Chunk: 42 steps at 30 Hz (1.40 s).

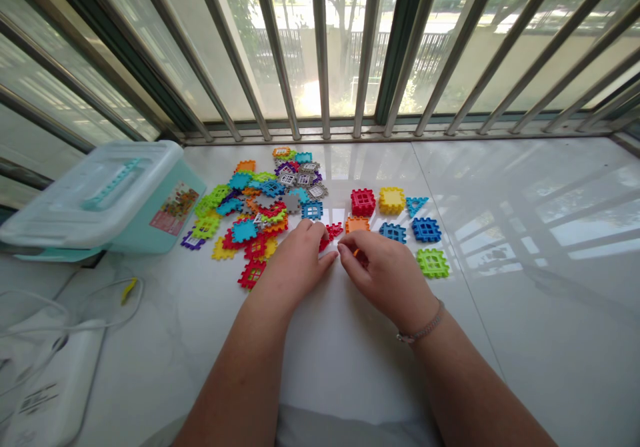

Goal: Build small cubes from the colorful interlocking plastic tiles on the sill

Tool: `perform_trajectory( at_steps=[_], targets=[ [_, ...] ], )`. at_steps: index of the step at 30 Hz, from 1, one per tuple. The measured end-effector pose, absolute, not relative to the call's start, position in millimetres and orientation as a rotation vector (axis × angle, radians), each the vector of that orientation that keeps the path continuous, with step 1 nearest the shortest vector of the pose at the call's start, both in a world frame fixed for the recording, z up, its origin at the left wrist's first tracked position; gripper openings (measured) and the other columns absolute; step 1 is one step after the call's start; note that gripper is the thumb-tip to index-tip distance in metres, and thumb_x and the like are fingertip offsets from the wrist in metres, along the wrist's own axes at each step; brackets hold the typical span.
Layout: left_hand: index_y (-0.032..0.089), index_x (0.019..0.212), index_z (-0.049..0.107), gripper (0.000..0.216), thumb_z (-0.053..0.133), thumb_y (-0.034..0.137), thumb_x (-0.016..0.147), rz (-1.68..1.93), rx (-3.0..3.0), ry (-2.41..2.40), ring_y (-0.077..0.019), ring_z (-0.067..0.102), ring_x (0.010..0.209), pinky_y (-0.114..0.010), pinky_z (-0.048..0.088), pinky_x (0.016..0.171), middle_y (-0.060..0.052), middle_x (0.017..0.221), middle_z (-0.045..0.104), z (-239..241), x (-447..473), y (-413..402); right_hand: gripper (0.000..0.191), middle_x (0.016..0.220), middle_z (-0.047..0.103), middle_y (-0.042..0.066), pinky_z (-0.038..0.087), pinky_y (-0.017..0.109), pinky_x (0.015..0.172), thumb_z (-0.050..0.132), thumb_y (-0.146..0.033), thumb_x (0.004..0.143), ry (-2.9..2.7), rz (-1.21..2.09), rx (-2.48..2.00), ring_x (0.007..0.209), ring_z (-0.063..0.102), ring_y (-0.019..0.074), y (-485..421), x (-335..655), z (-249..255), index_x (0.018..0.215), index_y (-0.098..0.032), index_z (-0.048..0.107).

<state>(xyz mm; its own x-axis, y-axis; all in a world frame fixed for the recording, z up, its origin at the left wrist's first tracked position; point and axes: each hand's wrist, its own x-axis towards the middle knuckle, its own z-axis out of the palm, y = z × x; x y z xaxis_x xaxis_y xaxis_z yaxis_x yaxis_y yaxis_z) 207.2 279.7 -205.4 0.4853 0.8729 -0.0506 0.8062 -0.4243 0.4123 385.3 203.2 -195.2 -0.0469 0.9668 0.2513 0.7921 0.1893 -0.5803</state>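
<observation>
My left hand (299,260) and my right hand (383,270) rest close together on the white floor, fingers curled and pinched. A red interlocking tile (333,231) shows between them at the left fingertips. A bit of orange shows under my right fingers, beside an orange block (357,223). A heap of colourful plastic tiles (260,203) lies just left of my left hand. Beyond my hands stand a red cube (363,201) and a yellow cube (391,199), with a blue triangle (416,205), two blue tiles (427,229) and a green tile (433,262) to the right.
A teal storage box with a clear lid (107,197) sits at the left. A white device with cables (47,380) lies at the lower left. Window bars (320,53) close off the far edge of the glossy floor (525,267).
</observation>
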Motion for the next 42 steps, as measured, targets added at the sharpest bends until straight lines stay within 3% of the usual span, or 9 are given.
perform_trajectory(
  at_steps=[13,26,42],
  targets=[
    [0.023,0.097,0.062,0.001,0.063,0.022,0.098,0.188,2.330,1.497,-0.0278,0.069,0.094,-0.037,0.048,0.079,-0.010,0.104,0.074,-206.0,208.5,282.0,0.014,0.088,0.077,0.003,0.042,0.029,0.069,0.062,-0.030,0.106,-1.889,0.397,-1.670,0.073,0.068,0.0175,203.5,384.7,-194.0,0.103,-0.023,0.074],
    [0.024,0.111,0.066,0.012,0.063,0.027,0.099,0.182,2.329,1.470,-0.0292,0.069,0.099,-0.038,0.050,0.083,-0.011,0.110,0.072,-205.2,208.3,280.0,0.014,0.089,0.077,0.003,0.041,0.030,0.069,0.062,-0.029,0.105,-1.891,0.407,-1.663,0.073,0.068,0.0176,203.0,383.8,-195.4,0.104,-0.023,0.074],
    [0.024,0.108,0.064,0.009,0.063,0.029,0.101,0.119,2.332,1.476,-0.0305,0.069,0.106,-0.039,0.050,0.086,-0.011,0.115,0.071,-204.6,210.7,279.0,0.017,0.087,0.075,0.002,0.040,0.030,0.069,0.061,-0.030,0.106,-1.907,0.454,-1.684,0.073,0.068,0.0179,203.8,382.7,-193.8,0.104,-0.022,0.075]
  ],
)
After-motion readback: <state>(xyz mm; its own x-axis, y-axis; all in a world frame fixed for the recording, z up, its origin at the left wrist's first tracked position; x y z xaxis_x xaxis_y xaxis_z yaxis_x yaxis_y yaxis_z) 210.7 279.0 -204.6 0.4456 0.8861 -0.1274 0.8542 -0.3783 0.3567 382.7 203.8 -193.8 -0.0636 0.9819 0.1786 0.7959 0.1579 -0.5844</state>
